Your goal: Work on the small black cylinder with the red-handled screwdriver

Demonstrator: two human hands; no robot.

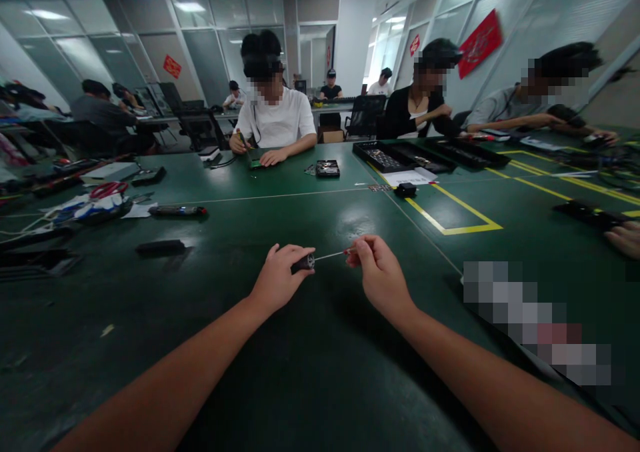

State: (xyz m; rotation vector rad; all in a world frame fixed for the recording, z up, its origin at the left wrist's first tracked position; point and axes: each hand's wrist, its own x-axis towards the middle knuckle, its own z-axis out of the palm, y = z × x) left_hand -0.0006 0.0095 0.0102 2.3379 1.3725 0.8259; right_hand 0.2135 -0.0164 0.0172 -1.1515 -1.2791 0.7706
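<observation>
My left hand (276,280) is closed around a small dark cylindrical part (303,263), gripped between thumb and fingers above the green table. The round end of the part, greyish with some detail, faces right. In my right hand (383,273) is a thin screwdriver (329,256), pinched near its red end. Its slim metal shaft points left, with the tip at the end of the cylindrical part. Whether the tip sits inside the part or only touches it, I cannot tell. Most of the screwdriver's handle is hidden by my fingers.
A black block (161,247) and a pen-like tool (177,211) lie to the left, near tangled cables (107,195). Ahead are a small box of parts (327,168), black trays (383,157) and a black cube (405,190). Co-workers sit across and at right.
</observation>
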